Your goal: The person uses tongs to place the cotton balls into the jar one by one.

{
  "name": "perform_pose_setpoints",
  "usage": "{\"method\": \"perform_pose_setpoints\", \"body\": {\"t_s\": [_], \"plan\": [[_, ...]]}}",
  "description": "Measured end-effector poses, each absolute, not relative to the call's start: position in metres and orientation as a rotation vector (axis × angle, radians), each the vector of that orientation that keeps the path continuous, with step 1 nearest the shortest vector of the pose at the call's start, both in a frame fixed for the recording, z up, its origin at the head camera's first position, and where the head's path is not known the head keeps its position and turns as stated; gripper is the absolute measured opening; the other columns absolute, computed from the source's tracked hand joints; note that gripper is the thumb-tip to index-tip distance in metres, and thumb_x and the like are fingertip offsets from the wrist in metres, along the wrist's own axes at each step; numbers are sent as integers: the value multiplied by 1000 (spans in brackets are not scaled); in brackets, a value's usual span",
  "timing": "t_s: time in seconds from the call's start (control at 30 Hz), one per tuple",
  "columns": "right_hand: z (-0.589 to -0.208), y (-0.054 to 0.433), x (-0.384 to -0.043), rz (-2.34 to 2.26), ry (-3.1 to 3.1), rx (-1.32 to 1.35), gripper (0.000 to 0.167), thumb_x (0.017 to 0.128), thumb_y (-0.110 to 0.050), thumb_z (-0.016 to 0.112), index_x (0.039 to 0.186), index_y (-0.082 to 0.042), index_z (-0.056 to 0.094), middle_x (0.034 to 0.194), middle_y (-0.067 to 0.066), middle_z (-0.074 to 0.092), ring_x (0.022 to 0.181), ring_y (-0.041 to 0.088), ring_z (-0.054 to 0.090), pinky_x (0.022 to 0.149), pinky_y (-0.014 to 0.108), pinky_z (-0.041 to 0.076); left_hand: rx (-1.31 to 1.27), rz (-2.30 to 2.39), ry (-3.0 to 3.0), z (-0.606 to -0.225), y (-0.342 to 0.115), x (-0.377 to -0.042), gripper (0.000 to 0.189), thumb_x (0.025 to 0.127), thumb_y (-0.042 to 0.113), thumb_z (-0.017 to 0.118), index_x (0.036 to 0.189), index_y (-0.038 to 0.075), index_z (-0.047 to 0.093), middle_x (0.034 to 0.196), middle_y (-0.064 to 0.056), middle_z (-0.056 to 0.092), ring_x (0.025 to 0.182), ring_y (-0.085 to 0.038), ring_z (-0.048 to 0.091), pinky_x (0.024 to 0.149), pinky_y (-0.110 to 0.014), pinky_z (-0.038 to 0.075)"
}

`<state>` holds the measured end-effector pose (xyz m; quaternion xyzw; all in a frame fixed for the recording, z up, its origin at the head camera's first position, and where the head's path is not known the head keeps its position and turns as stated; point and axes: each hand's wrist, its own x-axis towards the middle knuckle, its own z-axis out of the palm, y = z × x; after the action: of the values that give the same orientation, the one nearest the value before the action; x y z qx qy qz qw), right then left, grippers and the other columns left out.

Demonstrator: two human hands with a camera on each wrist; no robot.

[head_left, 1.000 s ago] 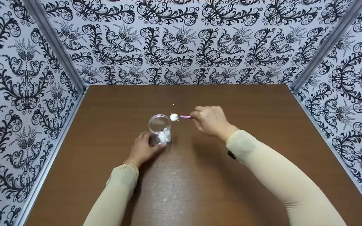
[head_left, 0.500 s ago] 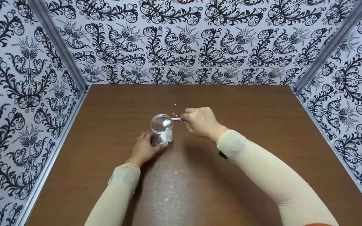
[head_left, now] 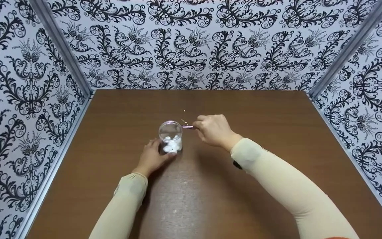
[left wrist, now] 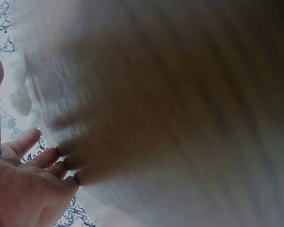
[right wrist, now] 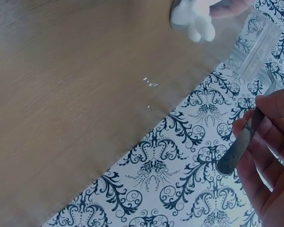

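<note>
A clear round jar stands on the table with several white cotton balls in its lower part. My left hand holds the jar low down, thumb at the near side and fingers at the left. In the left wrist view, its fingertips rest by the table. My right hand pinches metal tweezers, seen with a pinkish sheen in the head view. The tweezers' tips are beside the jar's rim, with no cotton ball visible between them.
Small white scraps lie on the brown wooden table behind the jar. Patterned black-and-white walls close the table in at the back and both sides.
The cotton ball on the tweezers moved left over the jar, then dropped among the others inside. The right hand went left with it, then back slightly right. The left hand stayed on the jar.
</note>
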<state>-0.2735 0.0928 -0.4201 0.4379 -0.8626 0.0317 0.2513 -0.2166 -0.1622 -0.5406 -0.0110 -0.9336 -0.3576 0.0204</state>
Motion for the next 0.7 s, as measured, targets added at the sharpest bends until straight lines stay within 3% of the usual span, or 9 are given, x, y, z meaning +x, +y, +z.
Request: {"method": "perform_pose_setpoints", "body": {"t_s": [0.7], "plan": [[-439, 145, -274, 150, -2338, 1150, 10, 83, -12, 71, 89, -17, 77, 76, -3, 60, 53, 21, 59, 39, 41, 43, -70, -1060, -2905, -540, -162, -216, 87, 82, 51, 78, 146, 1, 47, 146, -29, 43, 137, -47, 36, 112, -56, 29]]}}
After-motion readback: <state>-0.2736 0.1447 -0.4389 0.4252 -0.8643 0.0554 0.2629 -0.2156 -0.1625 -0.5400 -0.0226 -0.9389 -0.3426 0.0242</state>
